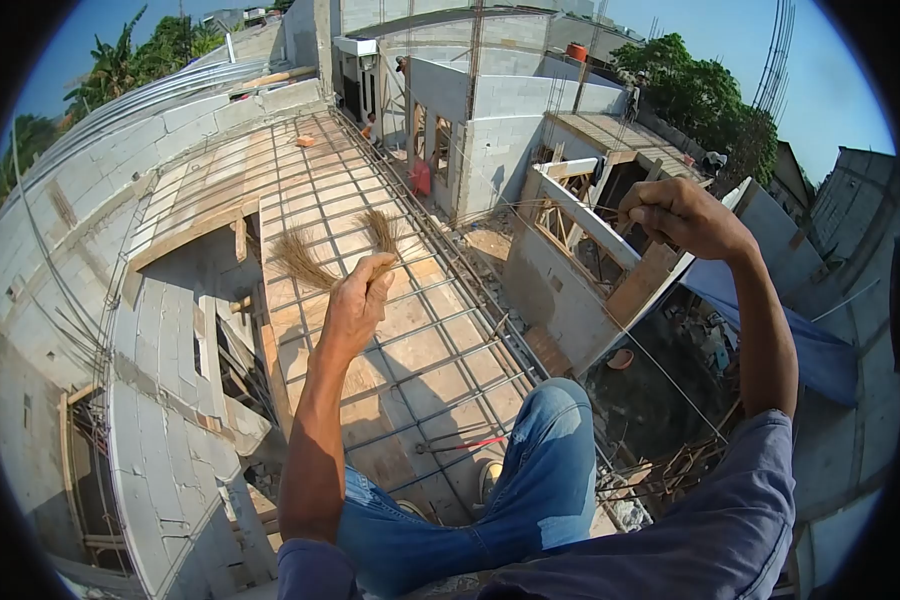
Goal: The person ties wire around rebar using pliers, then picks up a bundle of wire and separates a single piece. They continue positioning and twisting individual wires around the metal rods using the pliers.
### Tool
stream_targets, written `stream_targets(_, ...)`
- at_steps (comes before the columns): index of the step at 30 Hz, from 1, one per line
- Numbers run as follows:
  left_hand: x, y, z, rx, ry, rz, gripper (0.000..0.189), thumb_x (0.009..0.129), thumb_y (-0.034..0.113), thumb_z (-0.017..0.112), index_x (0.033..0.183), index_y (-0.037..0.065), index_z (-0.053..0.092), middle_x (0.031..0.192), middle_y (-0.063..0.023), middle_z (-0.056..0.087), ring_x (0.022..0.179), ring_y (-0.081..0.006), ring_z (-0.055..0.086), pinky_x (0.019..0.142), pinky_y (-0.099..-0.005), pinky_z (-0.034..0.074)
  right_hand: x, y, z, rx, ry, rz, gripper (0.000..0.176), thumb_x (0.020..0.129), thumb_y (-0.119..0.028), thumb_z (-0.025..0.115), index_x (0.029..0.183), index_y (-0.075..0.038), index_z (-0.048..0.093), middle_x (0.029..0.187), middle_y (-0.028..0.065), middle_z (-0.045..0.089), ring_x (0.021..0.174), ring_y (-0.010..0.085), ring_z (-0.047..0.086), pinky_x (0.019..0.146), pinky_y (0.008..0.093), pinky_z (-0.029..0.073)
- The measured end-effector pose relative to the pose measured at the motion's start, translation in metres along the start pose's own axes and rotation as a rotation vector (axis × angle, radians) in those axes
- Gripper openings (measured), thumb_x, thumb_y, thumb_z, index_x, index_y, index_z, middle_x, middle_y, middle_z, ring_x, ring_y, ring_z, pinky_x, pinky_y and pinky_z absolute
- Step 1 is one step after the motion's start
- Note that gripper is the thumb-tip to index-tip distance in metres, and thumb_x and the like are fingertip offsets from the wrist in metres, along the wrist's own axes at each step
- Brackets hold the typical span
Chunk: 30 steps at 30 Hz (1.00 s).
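My left hand [358, 300] is closed round a bundle of thin wires [300, 258], whose loose ends fan out on both sides of the fist above the rebar grid [395, 380]. Raised at the right, my right hand [692, 217] is closed in a fist; thin strands seem to run left from it, but what it grips is too fine to tell. Below, a tool with red handles [465, 445] lies across the bars beside my bent knee [555, 410].
Plywood formwork [345, 210] lies under the bars. Block walls [170, 330] stand at the left, with an opening beside the deck. At the right the deck edge drops to a lower area with a wall frame [580, 225]. A person [368, 128] is far off.
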<state>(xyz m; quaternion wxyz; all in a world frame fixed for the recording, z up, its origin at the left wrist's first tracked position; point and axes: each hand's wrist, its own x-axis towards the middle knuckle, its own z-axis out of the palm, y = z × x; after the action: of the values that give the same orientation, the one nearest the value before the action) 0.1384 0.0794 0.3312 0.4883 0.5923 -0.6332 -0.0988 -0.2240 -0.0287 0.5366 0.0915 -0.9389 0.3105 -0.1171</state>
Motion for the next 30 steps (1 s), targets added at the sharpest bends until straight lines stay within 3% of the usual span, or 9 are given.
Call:
stream_targets(4, -0.004, 0.001, -0.008, -0.148, -0.055, 0.101, 0.032, 0.094, 0.029, 0.059, 0.111, 0.002, 0.065, 0.080, -0.0074, 0.067, 0.071, -0.0155, 0.060, 0.064, -0.0302, 0.047, -0.002, 0.021, -0.004, -0.246, 0.165, -0.226, 0.013, 0.087, -0.004, 0.057, 0.093, -0.005, 0.068, 0.073, 0.0104, 0.066, 0.067, 0.0221, 0.064, 0.062, 0.0357, 0.047)
stream_targets(9, -0.013, 0.005, 0.012, -0.094, -0.559, -0.112, 0.032, 0.092, 0.030, 0.060, 0.102, 0.001, 0.070, 0.089, -0.0098, 0.071, 0.077, -0.0182, 0.064, 0.071, -0.0326, 0.050, 0.010, 0.015, -0.024, -0.311, -0.239, -0.316, 0.010, 0.085, -0.006, 0.061, 0.091, -0.006, 0.069, 0.079, 0.0102, 0.068, 0.070, 0.0254, 0.066, 0.063, 0.0379, 0.049)
stream_targets(10, -0.019, -0.028, 0.030, -0.227, -0.417, 0.041, 0.034, 0.093, 0.034, 0.059, 0.103, 0.003, 0.070, 0.064, -0.0024, 0.060, 0.058, -0.0125, 0.049, 0.056, -0.0302, 0.042, 0.012, -0.001, -0.029, -0.435, -0.286, -0.207, 0.016, 0.084, -0.006, 0.062, 0.095, -0.009, 0.072, 0.084, 0.0105, 0.071, 0.081, 0.0217, 0.069, 0.080, 0.0386, 0.050)
stream_targets(13, -0.014, -0.004, 0.008, -0.295, -0.297, -0.210, 0.034, 0.096, 0.033, 0.055, 0.107, 0.004, 0.069, 0.066, -0.0002, 0.058, 0.056, -0.0099, 0.049, 0.053, -0.0273, 0.040, 0.024, -0.006, -0.028, -0.690, -0.078, -0.188, 0.023, 0.085, -0.007, 0.061, 0.105, -0.015, 0.071, 0.098, 0.0100, 0.070, 0.090, 0.0209, 0.067, 0.079, 0.0377, 0.050)
stream_targets(15, -0.010, -0.006, 0.008, -0.436, -0.177, -0.165, 0.035, 0.096, 0.035, 0.055, 0.108, 0.004, 0.067, 0.058, 0.0055, 0.038, 0.050, -0.0043, 0.030, 0.046, -0.0231, 0.027, 0.019, -0.030, -0.015, -1.046, 0.740, -0.649, 0.043, 0.081, -0.006, 0.064, 0.122, -0.021, 0.060, 0.110, 0.0074, 0.064, 0.102, 0.0282, 0.060, 0.083, 0.0403, 0.047)
stream_targets(17, -0.004, -0.003, 0.005, -0.606, 0.076, -0.193, 0.034, 0.096, 0.034, 0.055, 0.108, 0.003, 0.065, 0.055, 0.0068, 0.034, 0.047, -0.0028, 0.027, 0.043, -0.0211, 0.022, 0.015, -0.038, 0.030, -0.705, 0.834, -0.552, 0.054, 0.082, -0.007, 0.064, 0.133, -0.017, 0.050, 0.125, 0.0095, 0.054, 0.114, 0.0317, 0.051, 0.093, 0.0421, 0.041)
stream_targets(22, 0.001, 0.013, 0.010, -1.002, 0.276, -0.258, 0.032, 0.096, 0.033, 0.056, 0.114, 0.007, 0.059, 0.056, 0.0068, 0.036, 0.046, -0.0013, 0.030, 0.039, -0.0175, 0.022, 0.046, -0.041, 0.235, 0.327, 0.160, -0.264, 0.060, 0.096, -0.043, 0.047, 0.142, -0.007, 0.033, 0.124, 0.0278, 0.050, 0.117, 0.0416, 0.048, 0.100, 0.0474, 0.037)
stream_targets(27, 0.004, -0.002, -0.017, -1.215, 0.610, -0.190, 0.039, 0.095, 0.035, 0.055, 0.123, 0.007, 0.050, 0.060, 0.0057, 0.034, 0.047, -0.0013, 0.030, 0.037, -0.0150, 0.023, 0.050, -0.069, 0.290, 1.052, -0.667, 0.004, 0.059, 0.100, -0.050, 0.033, 0.134, -0.002, 0.042, 0.101, 0.0187, 0.062, 0.097, 0.0275, 0.062, 0.083, 0.0365, 0.048)
stream_targets(30, -0.003, -0.033, -0.050, -1.233, 0.717, -0.105, 0.034, 0.097, 0.032, 0.052, 0.121, 0.007, 0.051, 0.060, 0.0050, 0.034, 0.047, -0.0025, 0.031, 0.036, -0.0156, 0.024, 0.063, -0.071, 0.284, 0.819, -0.419, -0.037, 0.046, 0.101, -0.042, 0.038, 0.114, -0.003, 0.058, 0.080, 0.0088, 0.059, 0.075, 0.0168, 0.056, 0.070, 0.0320, 0.046)
